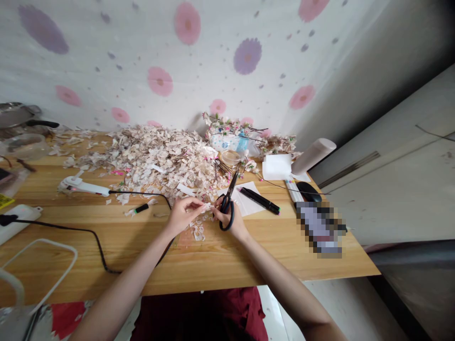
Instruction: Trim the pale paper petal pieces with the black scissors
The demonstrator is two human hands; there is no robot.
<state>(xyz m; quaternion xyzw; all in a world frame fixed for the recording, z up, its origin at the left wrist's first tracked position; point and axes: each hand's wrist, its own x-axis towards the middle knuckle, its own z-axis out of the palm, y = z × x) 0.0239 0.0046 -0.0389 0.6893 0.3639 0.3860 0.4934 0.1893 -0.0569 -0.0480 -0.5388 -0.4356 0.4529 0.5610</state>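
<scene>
Between the fingertips of my left hand is a small whitish petal-like piece. My right hand has the black-handled scissors hooked on its fingers, blades pointing up and away from me. Its thumb and fingertip come close to the whitish piece; whether they touch it I cannot make out. Small pale scraps lie on the wood just under my hands. Beyond them spreads a big heap of dry whitish petals. A black marker rests on white paper beside my right hand.
A white glue gun lies left, its black cord running toward my left arm. Blossom twigs and a round clear dish stand behind the scissors. At right are a pale cylinder, a black mouse and a pixelated item.
</scene>
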